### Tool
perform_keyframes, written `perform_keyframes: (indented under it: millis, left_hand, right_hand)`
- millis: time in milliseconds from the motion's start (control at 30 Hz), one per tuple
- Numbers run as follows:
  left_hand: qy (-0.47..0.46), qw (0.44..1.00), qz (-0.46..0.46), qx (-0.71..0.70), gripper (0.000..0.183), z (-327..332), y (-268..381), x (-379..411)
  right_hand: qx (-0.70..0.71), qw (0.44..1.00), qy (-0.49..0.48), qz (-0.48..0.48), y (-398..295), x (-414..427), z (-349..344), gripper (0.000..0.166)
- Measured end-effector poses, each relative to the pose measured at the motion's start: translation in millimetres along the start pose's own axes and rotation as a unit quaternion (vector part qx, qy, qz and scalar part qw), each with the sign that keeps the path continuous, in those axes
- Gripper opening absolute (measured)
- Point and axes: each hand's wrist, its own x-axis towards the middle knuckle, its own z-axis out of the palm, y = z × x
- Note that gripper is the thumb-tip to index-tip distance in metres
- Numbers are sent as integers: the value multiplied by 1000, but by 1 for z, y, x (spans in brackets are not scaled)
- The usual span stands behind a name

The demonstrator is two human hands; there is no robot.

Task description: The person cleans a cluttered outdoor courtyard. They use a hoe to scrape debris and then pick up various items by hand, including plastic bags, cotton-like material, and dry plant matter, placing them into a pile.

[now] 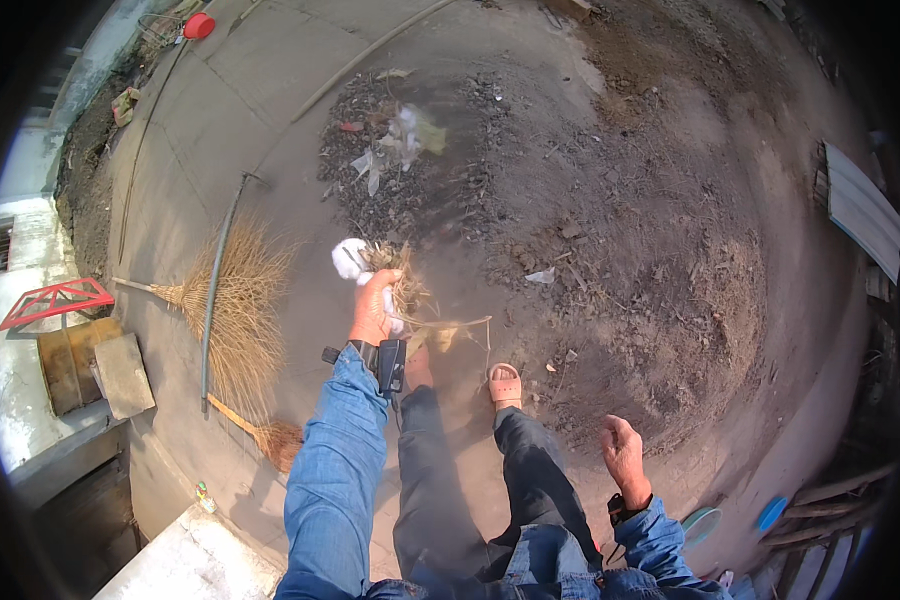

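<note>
My left hand (377,304) is closed around a bundle of dry plant litter (395,262) with white fluffy material (350,258) at its left side. Dry stalks and a pale leaf (443,339) trail from the bundle to the right, above my feet. Beyond that hand, a dark heap of debris (379,202) carries white scraps and a yellowish-green piece (429,136). My right hand (622,452) hangs low at the right, at the lower edge of a wide spread of soil (645,300), its fingers partly curled, with nothing seen in it.
A large twig broom (229,300) lies at the left under a long-handled tool (217,300), with a smaller broom (279,444) below. My feet in pink sandals (505,384) stand beside the soil. A hose (367,52) crosses the concrete ahead. A corrugated sheet (862,202) leans at the far right.
</note>
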Motion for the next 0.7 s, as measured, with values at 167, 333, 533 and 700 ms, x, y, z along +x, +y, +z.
perform_keyframes:
  millis: [167, 333, 533, 700]
  left_hand:
    - [-4, 985, 146, 91, 73, 42, 84, 152]
    - [37, 976, 36, 213, 122, 47, 113, 226]
    - [-32, 963, 69, 258, 97, 23, 74, 204]
    - [-94, 963, -79, 239, 89, 5, -9, 96]
  right_hand:
    - [37, 989, 92, 113, -19, -22, 13, 22]
    - [45, 955, 111, 272, -43, -45, 70, 28]
    - [13, 924, 85, 373, -47, -43, 147, 30]
    - [-74, 908, 42, 411, 22, -5, 180, 32]
